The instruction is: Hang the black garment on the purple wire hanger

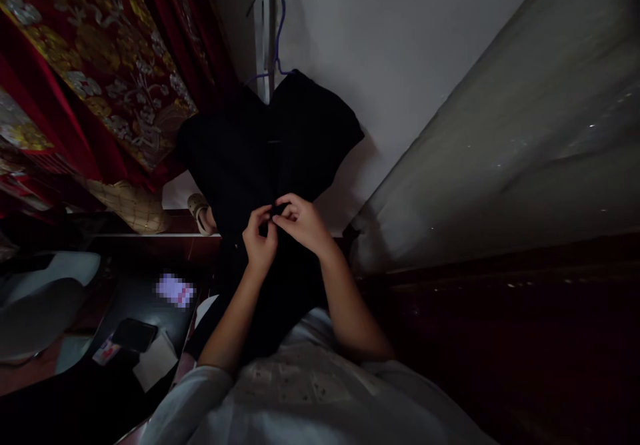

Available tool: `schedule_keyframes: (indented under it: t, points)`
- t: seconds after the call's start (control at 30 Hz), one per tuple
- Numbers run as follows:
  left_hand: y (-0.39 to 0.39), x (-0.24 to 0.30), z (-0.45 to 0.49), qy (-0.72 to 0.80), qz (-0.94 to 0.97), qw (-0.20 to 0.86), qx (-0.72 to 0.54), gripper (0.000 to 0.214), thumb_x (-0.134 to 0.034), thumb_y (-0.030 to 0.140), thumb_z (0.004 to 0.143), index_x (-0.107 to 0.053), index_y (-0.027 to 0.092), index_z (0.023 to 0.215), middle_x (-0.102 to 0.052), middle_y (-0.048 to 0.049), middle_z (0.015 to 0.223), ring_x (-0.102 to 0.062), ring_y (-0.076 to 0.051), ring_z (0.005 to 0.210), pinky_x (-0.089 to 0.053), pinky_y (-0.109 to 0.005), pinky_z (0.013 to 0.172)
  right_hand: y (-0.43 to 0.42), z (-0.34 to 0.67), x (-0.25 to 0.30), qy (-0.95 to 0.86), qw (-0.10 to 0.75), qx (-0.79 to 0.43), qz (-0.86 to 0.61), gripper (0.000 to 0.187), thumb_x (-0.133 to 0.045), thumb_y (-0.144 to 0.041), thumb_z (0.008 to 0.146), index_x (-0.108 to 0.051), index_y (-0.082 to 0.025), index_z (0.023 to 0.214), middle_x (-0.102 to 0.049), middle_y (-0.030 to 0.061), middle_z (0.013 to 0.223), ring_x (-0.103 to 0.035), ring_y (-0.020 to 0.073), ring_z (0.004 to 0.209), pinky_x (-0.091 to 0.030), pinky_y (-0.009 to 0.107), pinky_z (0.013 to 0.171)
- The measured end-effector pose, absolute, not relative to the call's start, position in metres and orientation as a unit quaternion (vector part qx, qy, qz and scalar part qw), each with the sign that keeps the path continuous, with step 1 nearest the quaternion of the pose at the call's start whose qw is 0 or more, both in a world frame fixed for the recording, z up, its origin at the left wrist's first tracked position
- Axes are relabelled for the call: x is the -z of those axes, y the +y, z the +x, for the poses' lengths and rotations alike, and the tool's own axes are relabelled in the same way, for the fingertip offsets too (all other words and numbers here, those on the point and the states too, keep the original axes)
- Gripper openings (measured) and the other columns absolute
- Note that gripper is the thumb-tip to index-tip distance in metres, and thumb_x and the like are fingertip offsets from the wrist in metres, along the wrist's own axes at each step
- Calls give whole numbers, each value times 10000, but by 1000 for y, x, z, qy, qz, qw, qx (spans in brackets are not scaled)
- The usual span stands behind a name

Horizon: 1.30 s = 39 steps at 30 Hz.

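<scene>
A black short-sleeved garment [305, 138] hangs in front of me from a purple hanger [281, 28]. My left hand [259, 241] is at the garment's front middle, with thumb and fingertips drawn together on the dark cloth. Close beside it, my right hand [301, 225] pinches at the same spot, thumb and forefinger nearly meeting the left fingertips. Whatever small part lies between the fingertips is too dark to make out. The lower cloth falls toward my lap and merges with dark shadow.
A metal pole [269, 38] stands behind the hanger. Red embroidered cloth [135, 78] hangs at left. On a black table [115, 305] lie a dark phone [134, 335], a pale paper [156, 361] and a blurred lit screen [175, 290]. Plastic-like sheeting [500, 165] slopes at right. A clog-shod foot [201, 215] shows behind.
</scene>
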<state>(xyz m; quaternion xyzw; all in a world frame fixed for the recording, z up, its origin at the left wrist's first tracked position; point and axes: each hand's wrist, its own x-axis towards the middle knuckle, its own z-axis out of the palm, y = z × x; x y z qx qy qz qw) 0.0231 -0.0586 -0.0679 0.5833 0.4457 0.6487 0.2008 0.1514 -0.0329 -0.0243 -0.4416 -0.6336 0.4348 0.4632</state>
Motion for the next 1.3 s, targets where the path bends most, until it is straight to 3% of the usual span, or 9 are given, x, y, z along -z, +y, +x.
schedule_keyframes:
  t: [0.2,0.43,0.67,0.93,1.13,1.3]
  points:
    - [-61,69,30,406,524,306,-683,495,-667,289,968,-471,215,1416,-713,-39,973,-724,-173,937,-558,-308,911,-31,145,29,-630,499,-436,-406,195,-674,-351,836,-702,-173,909,-566,-29,626,-489,110,561,-353,267,576]
    - [-61,68,29,454,518,299,-661,373,-688,264,944,-610,168,1295,-753,-60,966,-730,-168,887,-573,-283,838,-24,149,28,-614,481,-448,-437,281,-703,-368,796,-611,-196,999,-512,-82,546,-448,111,507,-355,261,561]
    - [-61,77,26,482,567,264,-614,286,-655,234,941,-709,168,1214,-763,-79,1054,-722,-173,924,-573,-280,825,-17,166,33,-621,425,-461,-471,247,-649,-417,828,-644,-171,846,-637,8,671,-593,139,593,-440,269,602]
    - [-57,78,28,473,572,256,-620,195,-652,211,922,-692,183,1111,-751,-60,977,-732,-181,905,-576,-285,815,-26,165,28,-644,412,-424,-486,264,-580,-453,847,-601,-199,781,-528,-29,592,-491,128,564,-349,248,534]
    - [-59,78,27,483,592,237,-599,148,-613,207,931,-630,190,1077,-710,-43,921,-703,-173,859,-547,-269,776,-25,170,16,-571,421,-567,-419,258,-603,-437,731,-601,-180,726,-484,-53,495,-438,97,482,-360,247,533]
    - [-58,69,20,468,623,219,-587,82,-550,141,915,-570,203,966,-603,7,789,-596,-143,711,-465,-239,681,-29,157,9,-501,437,-629,-402,369,-735,-491,647,-643,-149,753,-441,-73,482,-409,76,454,-277,234,489]
